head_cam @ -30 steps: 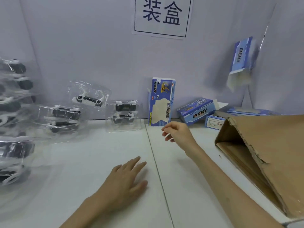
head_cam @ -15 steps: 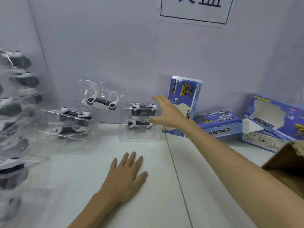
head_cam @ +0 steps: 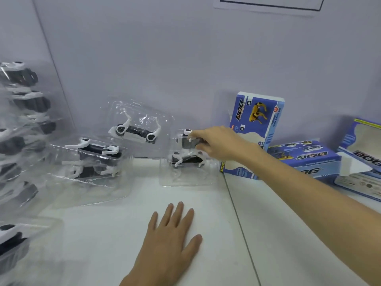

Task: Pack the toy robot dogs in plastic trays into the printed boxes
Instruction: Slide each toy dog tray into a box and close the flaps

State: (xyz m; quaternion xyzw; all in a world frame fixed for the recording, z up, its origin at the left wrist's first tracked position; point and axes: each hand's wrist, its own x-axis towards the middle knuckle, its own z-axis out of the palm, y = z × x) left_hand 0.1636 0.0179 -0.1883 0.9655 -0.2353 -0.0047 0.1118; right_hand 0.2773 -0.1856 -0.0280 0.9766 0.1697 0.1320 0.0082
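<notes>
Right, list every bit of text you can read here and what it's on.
"DOG": upright box, lettering along its left edge.
"TOP": same box, red, near the upper right corner.
"DOG": flat-lying box, upside down on top, and again on its side.
"DO", cut by the frame: right-edge box.
Small print on all boxes: too blurred.
Wall sign: only its border shows.
Gripped plastic tray: no text.

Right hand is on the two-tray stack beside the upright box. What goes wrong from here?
1. The right hand pinches only one end of the top tray; the thin clear plastic may flex, and the lower tray could drag along or tip.
2. The upright box stands right beside that wrist; pulling back could knock it over.
3. The left hand lies flat on the table, steadying nothing.
</notes>
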